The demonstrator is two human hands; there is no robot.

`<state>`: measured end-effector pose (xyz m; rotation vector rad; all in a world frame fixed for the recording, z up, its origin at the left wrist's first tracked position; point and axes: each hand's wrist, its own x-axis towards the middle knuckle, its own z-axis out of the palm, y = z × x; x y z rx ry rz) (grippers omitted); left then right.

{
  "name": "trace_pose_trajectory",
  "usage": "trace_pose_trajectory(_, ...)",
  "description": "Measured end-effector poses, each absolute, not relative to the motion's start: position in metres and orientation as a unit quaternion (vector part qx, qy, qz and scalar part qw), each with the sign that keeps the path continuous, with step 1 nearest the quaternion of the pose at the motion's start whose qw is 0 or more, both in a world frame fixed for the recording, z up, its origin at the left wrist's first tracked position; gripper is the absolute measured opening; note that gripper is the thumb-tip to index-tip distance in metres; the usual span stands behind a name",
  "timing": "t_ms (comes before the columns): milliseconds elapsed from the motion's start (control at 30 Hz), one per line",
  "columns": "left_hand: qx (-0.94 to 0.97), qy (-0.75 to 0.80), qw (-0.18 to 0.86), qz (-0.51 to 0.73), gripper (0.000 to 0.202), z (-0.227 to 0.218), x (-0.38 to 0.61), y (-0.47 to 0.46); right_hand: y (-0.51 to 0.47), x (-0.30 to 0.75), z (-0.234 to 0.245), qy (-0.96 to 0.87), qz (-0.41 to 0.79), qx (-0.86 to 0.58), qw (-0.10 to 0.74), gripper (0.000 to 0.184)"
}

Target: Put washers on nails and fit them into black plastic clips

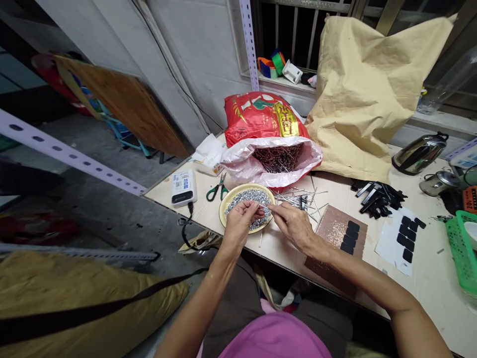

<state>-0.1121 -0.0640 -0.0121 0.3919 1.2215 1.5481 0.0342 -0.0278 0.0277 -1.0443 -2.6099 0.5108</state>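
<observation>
My left hand (242, 219) hovers over a yellow dish (225, 203) full of small silver metal pieces, its fingers pinched on one small piece. My right hand (294, 224) is just right of the dish, fingers pinched on a thin metal pin (265, 206) whose tip points toward my left fingers. The two hands almost meet above the dish's near edge. A loose pile of long pins (300, 200) lies just behind my right hand. Another pin (260, 239) lies on the table (428, 278) below the dish.
A red bag (266, 124) open on dark pins lies behind the dish, beside a big tan paper sack (368, 94). Green scissors (218, 188), a white power bank (184, 186), black pads (378, 198), a brown board (337, 231), a kettle (419, 153) and a green basket (462, 248) share the table.
</observation>
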Motion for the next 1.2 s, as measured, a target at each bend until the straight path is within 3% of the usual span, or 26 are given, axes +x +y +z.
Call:
trace_pose_trajectory(467, 0.186, 0.468, 0.525, 0.686, 0.035, 0.001, -0.087, -0.065, -0.035, 0.054, 0.041, -0.893, 0.133, -0.413, 0.119, 0.031)
trace_pose_trajectory(733, 0.335, 0.545, 0.432, 0.636, 0.028, 0.002, -0.074, -0.066, -0.046, 0.07, 0.047, -0.894, 0.051, -0.443, 0.036, 0.024)
trace_pose_trajectory(933, 0.389, 0.547, 0.465, 0.578, 0.025, 0.005, -0.06, -0.067, -0.055, 0.091, 0.05, -0.898, 0.0, -0.44, 0.012, 0.023)
trace_pose_trajectory(1067, 0.434, 0.538, 0.446, 0.568, 0.022, 0.009, -0.047, -0.066, -0.06, 0.111, 0.046, -0.888, 0.012, -0.458, 0.04, 0.022)
trace_pose_trajectory(1200, 0.419, 0.493, 0.55, 0.527, 0.027, 0.012, -0.036, -0.061, -0.066, 0.134, 0.039, -0.874, 0.051, -0.468, 0.119, 0.025)
